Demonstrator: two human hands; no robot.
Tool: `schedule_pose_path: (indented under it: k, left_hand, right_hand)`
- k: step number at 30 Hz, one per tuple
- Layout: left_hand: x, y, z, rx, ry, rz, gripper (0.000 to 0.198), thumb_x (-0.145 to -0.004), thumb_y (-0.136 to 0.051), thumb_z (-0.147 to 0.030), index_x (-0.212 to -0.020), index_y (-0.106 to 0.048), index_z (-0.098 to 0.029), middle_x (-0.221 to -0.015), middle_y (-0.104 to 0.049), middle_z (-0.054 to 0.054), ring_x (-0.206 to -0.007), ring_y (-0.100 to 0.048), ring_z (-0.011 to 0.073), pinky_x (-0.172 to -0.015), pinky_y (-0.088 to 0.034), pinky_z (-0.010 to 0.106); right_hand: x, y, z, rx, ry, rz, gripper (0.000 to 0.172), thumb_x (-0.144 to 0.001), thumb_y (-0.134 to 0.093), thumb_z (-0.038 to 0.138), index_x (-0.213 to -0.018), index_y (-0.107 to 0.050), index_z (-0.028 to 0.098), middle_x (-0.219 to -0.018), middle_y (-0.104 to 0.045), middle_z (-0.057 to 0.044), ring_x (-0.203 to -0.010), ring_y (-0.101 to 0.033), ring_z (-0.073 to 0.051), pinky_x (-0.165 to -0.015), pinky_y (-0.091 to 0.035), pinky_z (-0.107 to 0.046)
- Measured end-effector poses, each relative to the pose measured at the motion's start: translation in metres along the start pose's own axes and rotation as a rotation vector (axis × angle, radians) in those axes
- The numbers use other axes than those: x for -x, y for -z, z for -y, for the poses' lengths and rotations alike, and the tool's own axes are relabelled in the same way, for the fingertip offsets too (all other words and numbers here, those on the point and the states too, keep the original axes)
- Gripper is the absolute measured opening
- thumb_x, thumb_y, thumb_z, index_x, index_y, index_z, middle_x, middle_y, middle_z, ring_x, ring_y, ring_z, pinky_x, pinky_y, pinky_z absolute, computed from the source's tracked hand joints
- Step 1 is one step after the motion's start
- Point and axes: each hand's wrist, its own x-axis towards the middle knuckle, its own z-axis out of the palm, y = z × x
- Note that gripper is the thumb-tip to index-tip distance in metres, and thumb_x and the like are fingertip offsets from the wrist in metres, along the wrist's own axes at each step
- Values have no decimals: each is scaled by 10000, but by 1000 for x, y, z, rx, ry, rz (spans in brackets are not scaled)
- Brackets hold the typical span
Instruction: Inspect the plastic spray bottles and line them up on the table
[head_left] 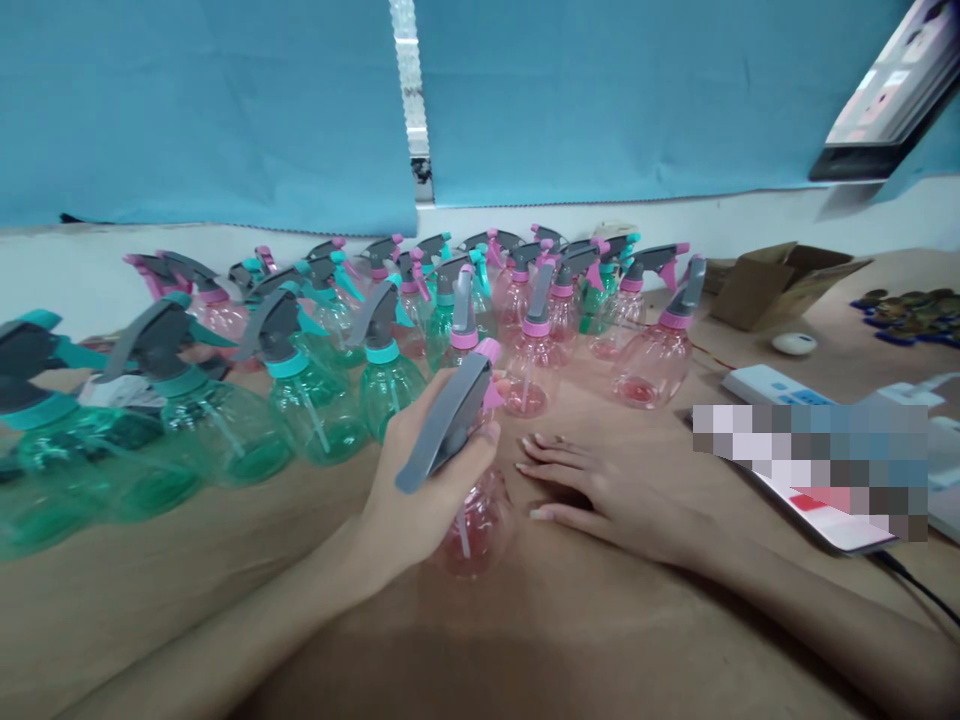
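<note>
A pink spray bottle (478, 530) with a grey and pink trigger head stands upright on the brown table (540, 640). Around its neck, just under the head, my left hand (424, 480) is wrapped. My right hand (592, 485) lies flat to the right of that bottle, fingers spread, holding nothing. Beyond the hands stand several more pink bottles, the closest being one (529, 375) behind my fingertips and one tilted-looking bottle (652, 365) further right. Green bottles with teal collars, such as one (319, 410), form a row at the left.
An open cardboard box (772, 285) sits at the back right, near a white mouse (793, 344) and a white power strip (776, 385). A partly blurred-out device (847, 525) with a black cable lies at the right. Blue cloth (600, 100) hangs behind the bottles.
</note>
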Motion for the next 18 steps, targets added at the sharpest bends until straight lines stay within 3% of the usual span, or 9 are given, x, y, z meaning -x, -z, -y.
schedule_pose_path:
  k: [18]
  left_hand:
    - [-4,1,-5,97,-58,-21,70,-786,-575,-261,-723,-545,-249,-611,-480,-44,-557,-470,140,-551,-425,283]
  right_hand:
    - [-1,-2,-1,13,1,6,522,-912,-464,489,-1336,-478,185,-1434,-407,-74,-1344,-329,-229,-1115,-266,-443]
